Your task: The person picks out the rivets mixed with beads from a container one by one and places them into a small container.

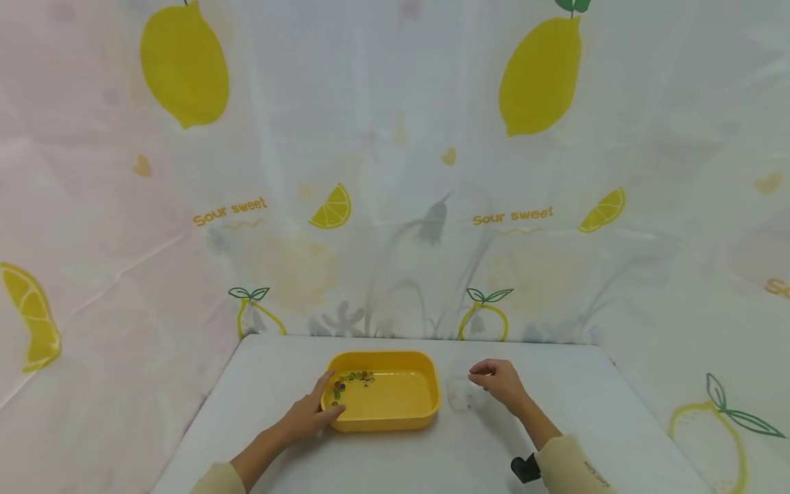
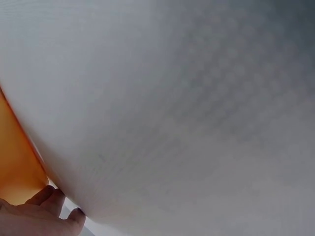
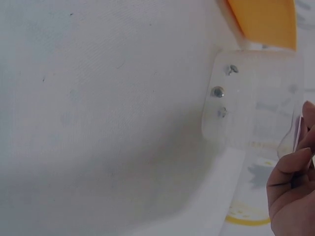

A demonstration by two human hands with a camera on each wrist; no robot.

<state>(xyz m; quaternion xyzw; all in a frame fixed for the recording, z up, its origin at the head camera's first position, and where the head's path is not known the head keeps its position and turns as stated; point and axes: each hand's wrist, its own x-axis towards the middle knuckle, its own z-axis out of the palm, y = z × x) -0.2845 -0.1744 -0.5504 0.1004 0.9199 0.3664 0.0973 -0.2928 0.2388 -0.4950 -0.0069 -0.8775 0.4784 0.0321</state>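
Observation:
A yellow rectangular tray (image 1: pixel 389 425) stands on the white table, with several small colored glass beads (image 1: pixel 350 377) along its left and back inside edges. My left hand (image 1: pixel 311 412) rests on the tray's left end, thumb and fingers spread along the rim. To the tray's right stands a clear plastic container (image 3: pixel 266 108), with a few small shiny beads (image 3: pixel 218 92) at its bottom. My right hand (image 1: pixel 503 385) is at the container's rim, fingers curled and thumb and fingertips close together. Whether anything lies between those fingertips is hidden.
The white table (image 1: pixel 395 466) ends at a lemon-printed curtain (image 1: pixel 395 206) behind it. A dark object (image 1: pixel 525 469) shows beside the right sleeve. Only a corner of the tray shows in both wrist views.

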